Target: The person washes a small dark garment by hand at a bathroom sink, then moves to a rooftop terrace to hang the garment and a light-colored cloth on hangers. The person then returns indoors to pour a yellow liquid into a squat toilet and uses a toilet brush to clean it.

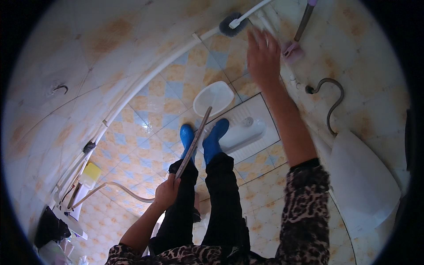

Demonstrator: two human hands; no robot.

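My left hand (167, 192) grips a long flexible hose (192, 149). The hose's free end hangs over a white plastic basin (217, 92) on the floor. My right hand (265, 63) stretches forward with its fingers slightly apart and blurred, and nothing shows in it. A toilet brush with a grey bristle head (228, 28) and white handle (253, 10) lies just beyond its fingertips. To the right of that hand, a pink cleaning head (293, 53) on a pole leans at the wall. I wear blue rubber boots (212, 140), beside a white squat toilet (245, 135).
White pipe (159, 69) runs along the left wall, below a metal hook (61, 88). At right, a grey flexible hose (341, 96) meets a white cistern (362, 185). A yellow-and-white container (90, 172) and black plastic bag (51, 228) sit at left. The tiled floor (145, 126) glistens.
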